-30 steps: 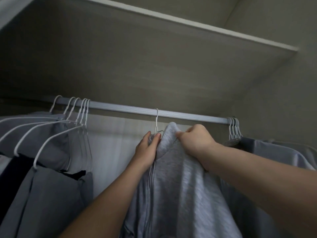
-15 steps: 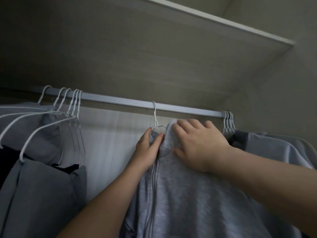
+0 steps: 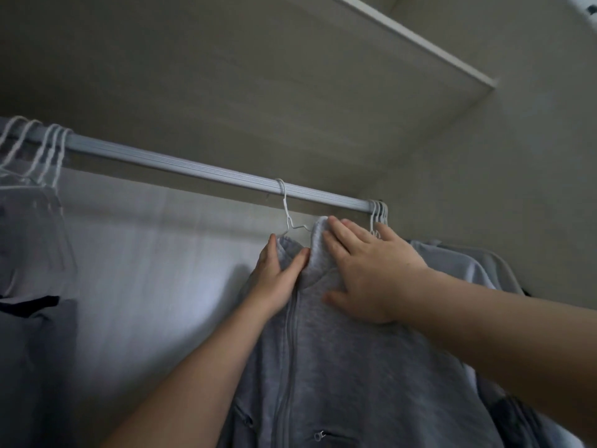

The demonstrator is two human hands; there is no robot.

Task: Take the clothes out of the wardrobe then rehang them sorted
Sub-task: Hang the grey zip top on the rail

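Observation:
A light grey zip jacket (image 3: 339, 367) hangs on a white wire hanger (image 3: 286, 208) hooked over the grey wardrobe rail (image 3: 193, 168). My left hand (image 3: 277, 279) pinches the left side of the jacket's collar between thumb and fingers. My right hand (image 3: 368, 270) lies flat, fingers spread, on the right side of the collar and shoulder, pressing the cloth. The zipper runs down between my two hands.
More grey clothes on white hangers (image 3: 378, 215) are bunched at the rail's right end. Another group of hangers (image 3: 42, 150) with grey and dark garments (image 3: 29, 318) hangs at the left. A shelf (image 3: 258, 76) sits just above the rail; the side wall (image 3: 517, 189) is at the right.
My right hand has gone from a closed grip on the collar to a flat, spread hand on the jacket. The jacket and hanger now sit further right along the rail, close to the right bunch.

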